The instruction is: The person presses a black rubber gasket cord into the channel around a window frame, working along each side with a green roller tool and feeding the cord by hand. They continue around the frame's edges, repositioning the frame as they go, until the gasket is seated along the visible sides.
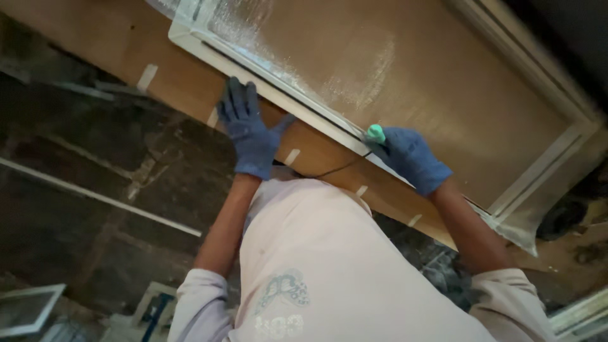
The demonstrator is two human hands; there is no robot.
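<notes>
The left hand [250, 130] (in a blue glove) lies flat with fingers apart on the brown desk [183, 82], just beside the white frame [304, 101]. The right hand [410, 157], also gloved, is clamped around a small green tool [375, 132] whose tip touches the frame's near edge. A thin dark cord [335, 168] runs from it across the desk. Pale tape strips [147, 76] mark the desk's edge.

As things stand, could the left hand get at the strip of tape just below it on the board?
Probably yes. The left hand lies flat on the brown board, and the tape strip sits uncovered by its wrist with nothing between them.
</notes>
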